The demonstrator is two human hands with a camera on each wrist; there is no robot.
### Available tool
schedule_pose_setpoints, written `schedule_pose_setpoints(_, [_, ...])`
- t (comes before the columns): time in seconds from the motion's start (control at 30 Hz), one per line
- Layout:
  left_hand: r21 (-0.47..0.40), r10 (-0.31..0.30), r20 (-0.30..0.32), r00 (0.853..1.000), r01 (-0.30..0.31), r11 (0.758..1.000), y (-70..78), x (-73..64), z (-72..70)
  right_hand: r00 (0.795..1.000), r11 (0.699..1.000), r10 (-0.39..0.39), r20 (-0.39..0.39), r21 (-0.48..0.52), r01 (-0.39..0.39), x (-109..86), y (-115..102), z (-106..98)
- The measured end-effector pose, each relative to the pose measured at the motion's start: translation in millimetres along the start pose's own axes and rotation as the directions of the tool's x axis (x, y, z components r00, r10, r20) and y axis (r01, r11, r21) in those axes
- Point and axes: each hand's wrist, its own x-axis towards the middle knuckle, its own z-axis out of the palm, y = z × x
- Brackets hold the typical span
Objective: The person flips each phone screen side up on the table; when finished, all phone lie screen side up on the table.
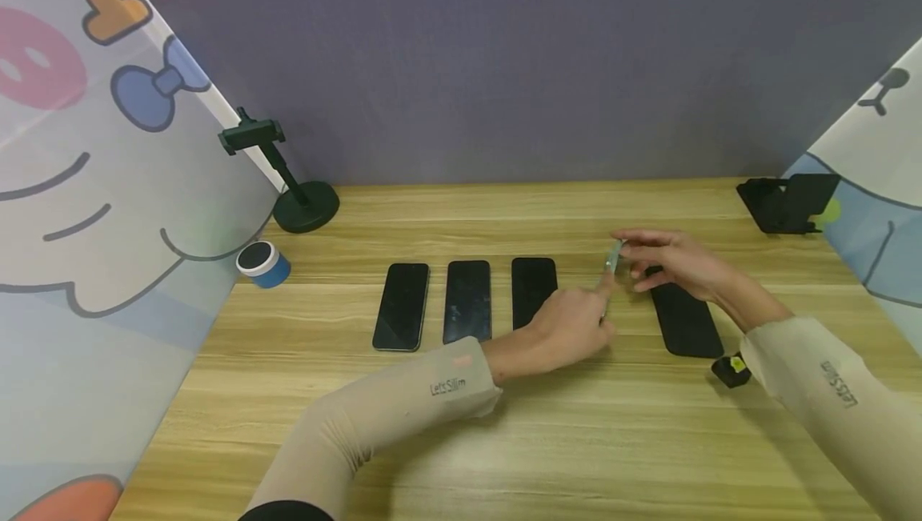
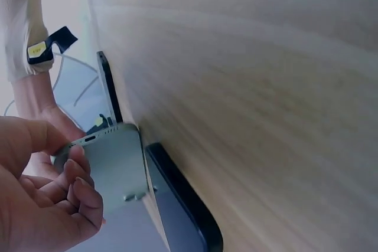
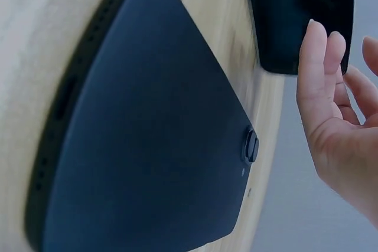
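Note:
My left hand (image 1: 569, 333) pinches a pale green phone (image 2: 112, 163) by its port end, with the other fingers curled beneath. In the head view the phone stands on edge, seen nearly side-on. Its dark screen (image 3: 301, 22) faces my right hand (image 1: 673, 261), whose fingers are loosely spread at the phone's far end and overlap the screen in the right wrist view. Below the right hand lies a black phone (image 3: 142, 128), back up with its camera bump showing. Left of the green phone, another black phone (image 1: 533, 285) is partly hidden behind the left hand.
Two more dark phones (image 1: 400, 306) lie in the row to the left. A round-based stand (image 1: 306, 205) and a blue and white jar (image 1: 262, 263) are at the far left. At the back right sits a black folding stand (image 1: 788, 202). A grey partition (image 1: 504, 65) rises behind the table.

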Motion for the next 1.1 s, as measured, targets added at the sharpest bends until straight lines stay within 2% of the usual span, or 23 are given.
schedule_pose_setpoints(0.1, [-0.024, -0.034, 0.014, 0.999, 0.035, 0.999, -3.2, -0.1, -2.7, 1.000, 1.000, -0.015, 0.016, -0.004, 0.015, -1.2, -1, -1])
schedule_pose_setpoints(0.27, [-0.161, -0.116, 0.045, 0.992, 0.122, 0.979, -13.4, -1.2, -3.3, 0.999, 1.000, -0.020, 0.035, -0.010, 0.020, -2.8, 0, -1])
schedule_pose_setpoints(0.47, [-0.345, -0.180, 0.020, 0.983, 0.176, 0.922, -24.5, 0.0, -1.4, 0.999, 0.996, 0.043, 0.029, -0.073, -0.040, -4.3, 7, -3])
schedule_pose_setpoints(0.63, [-0.479, -0.227, 0.009, 0.974, 0.204, 0.854, -28.5, 0.3, -0.6, 0.996, 0.975, 0.092, 0.015, -0.205, -0.087, -6.5, 11, -2])
schedule_pose_setpoints(0.73, [-0.552, -0.246, 0.004, 0.969, 0.207, 0.807, -29.2, -0.5, 0.5, 0.995, 0.962, 0.103, 0.010, -0.255, -0.097, -7.4, 11, 2])
schedule_pose_setpoints(0.83, [-0.613, -0.256, -0.012, 0.967, 0.195, 0.766, -28.7, -1.6, 1.1, 0.995, 0.969, 0.100, 0.014, -0.230, -0.094, -8.0, 11, 5])
schedule_pose_setpoints(1.0, [-0.667, -0.239, -0.044, 0.970, 0.149, 0.730, -26.8, -3.1, 0.3, 0.999, 0.986, 0.041, -0.013, -0.163, -0.043, -9.7, 11, 6])
schedule_pose_setpoints(1.1, [-0.678, -0.218, -0.033, 0.975, 0.139, 0.722, -27.0, -3.5, -0.4, 0.999, 0.990, -0.001, -0.042, -0.140, -0.005, -11.1, 11, 5])
